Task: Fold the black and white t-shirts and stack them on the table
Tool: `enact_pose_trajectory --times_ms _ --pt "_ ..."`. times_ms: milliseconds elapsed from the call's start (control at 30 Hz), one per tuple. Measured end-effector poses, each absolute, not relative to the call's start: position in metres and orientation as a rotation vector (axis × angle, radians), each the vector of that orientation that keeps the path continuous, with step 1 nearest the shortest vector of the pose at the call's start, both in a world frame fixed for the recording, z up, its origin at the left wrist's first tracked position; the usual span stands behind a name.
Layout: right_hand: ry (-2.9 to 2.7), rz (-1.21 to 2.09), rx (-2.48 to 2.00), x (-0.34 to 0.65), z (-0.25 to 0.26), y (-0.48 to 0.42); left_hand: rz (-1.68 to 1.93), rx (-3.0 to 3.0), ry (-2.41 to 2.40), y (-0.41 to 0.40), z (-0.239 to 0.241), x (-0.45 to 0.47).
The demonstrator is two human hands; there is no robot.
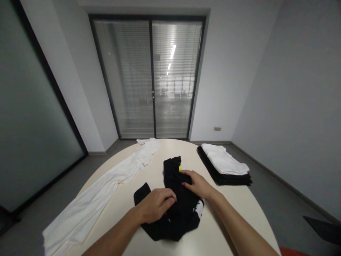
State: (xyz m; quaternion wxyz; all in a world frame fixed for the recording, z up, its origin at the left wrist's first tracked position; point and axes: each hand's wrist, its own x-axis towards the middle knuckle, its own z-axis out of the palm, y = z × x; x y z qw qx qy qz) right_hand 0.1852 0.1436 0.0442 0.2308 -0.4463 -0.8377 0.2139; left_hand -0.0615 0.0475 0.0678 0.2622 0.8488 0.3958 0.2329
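One crumpled black garment (183, 213), left grip (157, 204) closed on a soft fold, right grip (195, 183) spread flat

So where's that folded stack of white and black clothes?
In the head view, the folded stack of white and black clothes sits on the right far side of the round cream table, just beyond the right hand.

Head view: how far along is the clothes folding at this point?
Done: a folded stack, white on black, sits on the table at right. In hand: a crumpled black garment, the left hand curled into it, the right hand flat on it. Left: the white clothes lying unfolded along the left side.
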Motion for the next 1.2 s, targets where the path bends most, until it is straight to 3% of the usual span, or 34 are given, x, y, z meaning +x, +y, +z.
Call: enact_pose_trajectory --times_ms 200,500,700,1000,1200 --pt "-2.134 1.082 -0.822 0.175 0.056 0.140 0.855 2.096 1.569 0.062 0.046 -0.063" --pt "-1.723 0.568 -1.345 0.192 0.055 0.154 0.498 2.348 1.823 0.078 0.038 -0.088" --pt "-1.905 0.509 -1.415 0.192 0.048 0.153 0.384 1.914 2.546 0.096 0.026 -0.134" --pt "-1.950 0.559 -1.354 0.193 0.048 0.153 0.318 1.442 2.716 0.117 0.022 -0.190" --pt "-1.852 0.601 -1.381 0.196 0.042 0.160 0.267 1.549 2.733 0.108 0.029 -0.186"
